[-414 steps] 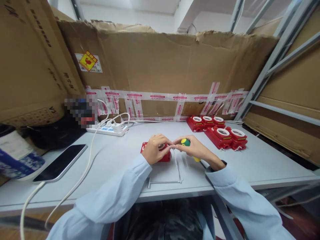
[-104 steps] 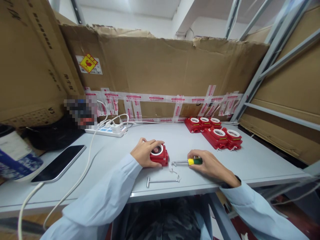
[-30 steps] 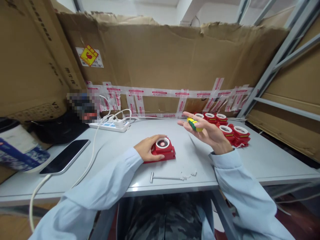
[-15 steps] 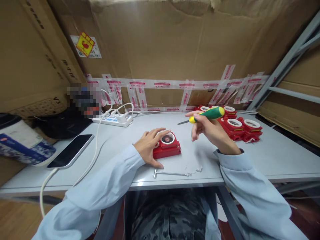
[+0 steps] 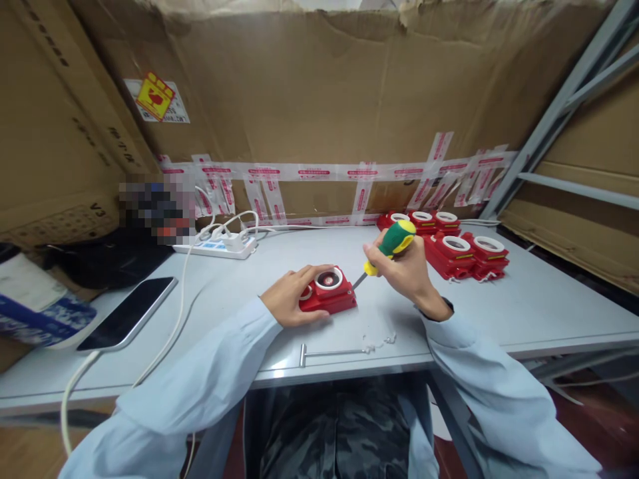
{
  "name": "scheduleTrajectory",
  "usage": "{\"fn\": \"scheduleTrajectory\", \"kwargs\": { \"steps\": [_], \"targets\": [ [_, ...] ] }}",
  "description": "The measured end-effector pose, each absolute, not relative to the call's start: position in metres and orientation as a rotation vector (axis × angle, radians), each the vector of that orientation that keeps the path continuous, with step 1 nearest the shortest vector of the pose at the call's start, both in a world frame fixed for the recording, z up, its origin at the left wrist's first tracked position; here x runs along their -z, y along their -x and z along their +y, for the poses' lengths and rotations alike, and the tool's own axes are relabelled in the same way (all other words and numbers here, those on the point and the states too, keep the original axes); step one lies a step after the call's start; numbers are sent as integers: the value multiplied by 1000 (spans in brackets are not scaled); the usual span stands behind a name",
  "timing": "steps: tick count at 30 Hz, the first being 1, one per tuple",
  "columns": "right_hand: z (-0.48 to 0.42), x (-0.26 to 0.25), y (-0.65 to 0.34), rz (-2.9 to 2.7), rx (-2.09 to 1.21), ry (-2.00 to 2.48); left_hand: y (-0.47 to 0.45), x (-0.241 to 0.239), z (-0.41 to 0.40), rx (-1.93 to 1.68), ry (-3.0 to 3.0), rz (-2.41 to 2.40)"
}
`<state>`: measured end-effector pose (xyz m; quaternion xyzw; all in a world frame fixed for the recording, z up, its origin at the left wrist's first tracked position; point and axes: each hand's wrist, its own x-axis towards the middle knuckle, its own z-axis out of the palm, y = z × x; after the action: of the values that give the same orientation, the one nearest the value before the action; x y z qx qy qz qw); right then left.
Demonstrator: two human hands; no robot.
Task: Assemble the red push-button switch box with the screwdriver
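Observation:
A red box-shaped housing [image 5: 335, 303] with a white ring around a dark round window lies on the table in front of me. My left hand [image 5: 292, 296] grips it from the left, thumb along the near side and fingers over the far side. In my right hand [image 5: 407, 269] is a screwdriver [image 5: 397, 239] with a green and yellow handle, held at a slant. Its tip meets, or nearly meets, the housing's right end; exact contact is too small to make out. A metal T-handle tool [image 5: 332, 353] lies nearer the table edge, with small white scraps at its tip.
Several similar red housings [image 5: 452, 256] stand at the back right. On the left are a phone [image 5: 130, 313], a white cable, a power strip [image 5: 239, 249] and a blue-and-white container [image 5: 47, 299]. Cardboard [image 5: 309, 86] walls the back; a metal frame [image 5: 524, 153] rises at right.
My right hand has brought the screwdriver down and left, from above the table to the housing's right end. My left hand has closed more firmly around the housing. The view has shifted slightly.

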<state>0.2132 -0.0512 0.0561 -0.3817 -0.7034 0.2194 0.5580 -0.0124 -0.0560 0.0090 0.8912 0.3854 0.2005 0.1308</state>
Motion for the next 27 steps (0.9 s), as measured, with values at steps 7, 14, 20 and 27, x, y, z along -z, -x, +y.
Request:
{"fn": "scheduleTrajectory", "kwargs": {
  "steps": [7, 14, 20, 27],
  "targets": [
    [-47, -53, -208, -1683, -464, 979, 11, -4, -49, -684, -2517, 931],
    [-42, -49, -206, -1691, -438, 1032, 12, -3, -50, -693, -2510, 908],
    [-42, -53, -204, -1739, -372, 1086, 12, -4, -50, -689, -2492, 919],
    [-50, -54, -185, -1736, 76, 1124, 12, -3, -49, -695, -2510, 913]
  ]
}}
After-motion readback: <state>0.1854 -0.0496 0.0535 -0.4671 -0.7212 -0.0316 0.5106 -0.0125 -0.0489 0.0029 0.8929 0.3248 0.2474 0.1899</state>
